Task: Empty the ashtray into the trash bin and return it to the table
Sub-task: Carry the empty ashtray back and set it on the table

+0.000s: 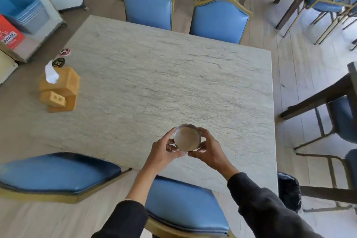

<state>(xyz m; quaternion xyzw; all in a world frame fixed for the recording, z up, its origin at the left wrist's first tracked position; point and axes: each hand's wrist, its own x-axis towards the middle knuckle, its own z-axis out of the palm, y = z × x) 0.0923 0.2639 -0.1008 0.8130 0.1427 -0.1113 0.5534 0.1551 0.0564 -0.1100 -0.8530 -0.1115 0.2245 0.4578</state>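
One ashtray (187, 137), two hands, two coasters.

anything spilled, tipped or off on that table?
Nothing stands out. Both hands, left hand and right hand, hold the round ashtray level over the marble table; no ash shows on the top. The wooden tissue holder stands upright near the left edge.

Big pale marble-look table (164, 75), grey veins all over. On its left side sits a wooden house-shaped tissue box (59, 91), two round coasters (61, 57) just above it.
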